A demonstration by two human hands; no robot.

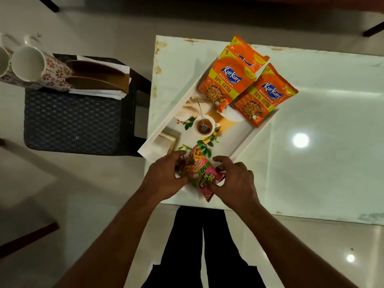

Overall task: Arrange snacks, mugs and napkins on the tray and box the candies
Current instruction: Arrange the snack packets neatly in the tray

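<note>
Item in hand: pink crinkly foil snack packet (200,173), lower centre of frame, over the near corner of the white rectangular printed tray (252,135). My left hand (164,177) grips its upper-left edge w/ fingers curled; my right hand (235,181) pinches the lower-right side. Both hands closed on the packet, neither nearer than the other; packet sits between them.

Long axis: runs diagonal, from upper left to lower right of frame, approx. parallel to the tray's short side. Lower tip overhangs the tray rim toward the tabletop's near edge.

Tray lies diagonal on the white glossy tabletop (322,84), long side running from lower left to upper right. Three orange foil snack packets (224,80) fill the far end, overlapping, the back one largely hidden. Mid-tray is bare, printed teacup picture only; judged as the open room, up and right of my hands.

Edges: tabletop's near edge is just below the packet; risk of slip-off judged low but present.

Pending, upper left of frame: white floral ceramic mugs (39,67) and white folded napkins in a brown holder (99,80) on a dark woven stool (72,121), well apart from tray. Left hand is nearer those. Candies and box: not visible.
</note>
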